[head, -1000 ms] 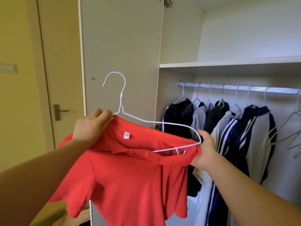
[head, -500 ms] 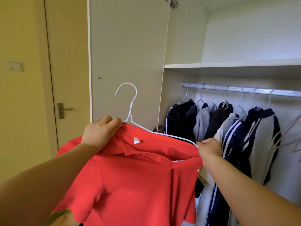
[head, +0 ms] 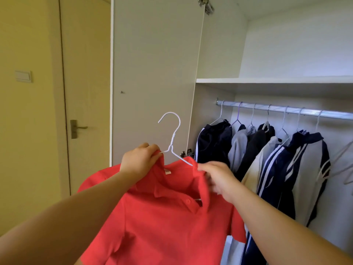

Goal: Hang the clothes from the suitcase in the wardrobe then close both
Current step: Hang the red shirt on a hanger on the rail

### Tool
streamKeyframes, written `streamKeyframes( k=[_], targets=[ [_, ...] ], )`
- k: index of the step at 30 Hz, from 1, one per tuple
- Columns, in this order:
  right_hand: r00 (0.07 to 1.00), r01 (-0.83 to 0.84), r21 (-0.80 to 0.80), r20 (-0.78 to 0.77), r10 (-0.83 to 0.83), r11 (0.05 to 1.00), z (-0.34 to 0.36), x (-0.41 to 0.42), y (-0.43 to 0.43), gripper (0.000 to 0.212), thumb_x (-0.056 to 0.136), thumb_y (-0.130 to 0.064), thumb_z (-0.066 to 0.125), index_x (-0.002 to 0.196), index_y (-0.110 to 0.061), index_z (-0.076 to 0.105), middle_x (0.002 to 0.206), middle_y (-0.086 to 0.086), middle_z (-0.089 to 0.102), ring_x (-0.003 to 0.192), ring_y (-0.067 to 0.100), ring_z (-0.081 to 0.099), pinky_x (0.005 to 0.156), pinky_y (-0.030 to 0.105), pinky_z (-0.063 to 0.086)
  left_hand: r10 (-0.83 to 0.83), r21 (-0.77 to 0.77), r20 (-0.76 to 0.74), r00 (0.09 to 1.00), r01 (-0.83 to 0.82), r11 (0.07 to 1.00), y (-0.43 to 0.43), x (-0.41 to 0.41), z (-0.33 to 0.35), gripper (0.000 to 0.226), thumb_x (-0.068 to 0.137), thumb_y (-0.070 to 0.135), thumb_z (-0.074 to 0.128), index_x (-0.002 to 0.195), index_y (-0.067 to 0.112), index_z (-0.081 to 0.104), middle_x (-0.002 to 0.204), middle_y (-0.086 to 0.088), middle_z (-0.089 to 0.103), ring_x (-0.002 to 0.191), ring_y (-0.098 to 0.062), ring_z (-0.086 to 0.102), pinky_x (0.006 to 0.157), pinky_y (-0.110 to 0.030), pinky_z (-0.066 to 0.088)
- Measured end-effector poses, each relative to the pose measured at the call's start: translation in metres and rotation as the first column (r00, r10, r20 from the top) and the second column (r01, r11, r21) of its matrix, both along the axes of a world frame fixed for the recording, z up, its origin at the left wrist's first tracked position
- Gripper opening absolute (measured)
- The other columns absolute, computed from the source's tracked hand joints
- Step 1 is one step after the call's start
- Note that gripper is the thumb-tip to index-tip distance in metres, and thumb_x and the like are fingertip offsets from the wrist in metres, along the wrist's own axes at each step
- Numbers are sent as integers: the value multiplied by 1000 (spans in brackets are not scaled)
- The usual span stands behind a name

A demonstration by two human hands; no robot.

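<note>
Shows the right hand (head: pixel 217 177) shifted inward since half a second ago, from the shoulder end of the white wire hanger (head: pixel 174 136) to the collar of the red polo shirt (head: pixel 162 217). Shows the hanger's right arm, largely bare a second ago, now covered by fabric almost to the neck. Places the left hand (head: pixel 140 162) as before at the left of the collar, fingers and thumb pinching fabric and wire together just beside the twisted neck. Renders the right hand blurred by motion, fingers curled onto the collar's right edge, grasping cloth. Sets the shirt in mid-air on the hanger, in front of the open wardrobe door (head: pixel 156 73) and left of the rail (head: pixel 286 110), hook upright and touching nothing. Includes, on the rail under a shelf (head: pixel 267 80), a row of hung garments (head: pixel 215 142): dark and grey tops, then navy jackets (head: pixel 277 159) with white stripes. Includes at far left a closed room door (head: pixel 86 92) with lever handle (head: pixel 77 128) and a wall switch (head: pixel 23 76).
</note>
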State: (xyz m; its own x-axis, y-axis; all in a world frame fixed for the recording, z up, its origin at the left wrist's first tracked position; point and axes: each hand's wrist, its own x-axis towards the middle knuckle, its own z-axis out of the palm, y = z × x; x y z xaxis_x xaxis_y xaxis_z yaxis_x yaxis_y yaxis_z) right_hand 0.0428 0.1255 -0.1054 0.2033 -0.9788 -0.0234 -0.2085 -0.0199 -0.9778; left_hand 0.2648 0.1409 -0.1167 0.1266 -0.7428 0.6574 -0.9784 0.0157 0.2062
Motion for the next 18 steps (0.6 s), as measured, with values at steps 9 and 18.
streamKeyframes(
  k=[9,18],
  targets=[
    [724,280,-587,-391,-569,760,12,-27,-13,22,88,-39,54,105,-27,59,114,4,55,115,31,47,96,36,35,-321,-141,-220,921,296,945,3,-7,28,51,73,61,48,97,19,65,81,9,53,83,-19,56,73,-30,43],
    [795,36,-484,-516,-319,874,5,-14,-8,44,98,-43,34,70,-12,45,75,4,56,90,33,55,73,32,34,-400,-208,-273,875,353,912,1,-31,31,23,85,32,61,94,12,65,86,1,64,81,-19,56,68,-21,34]
  ],
)
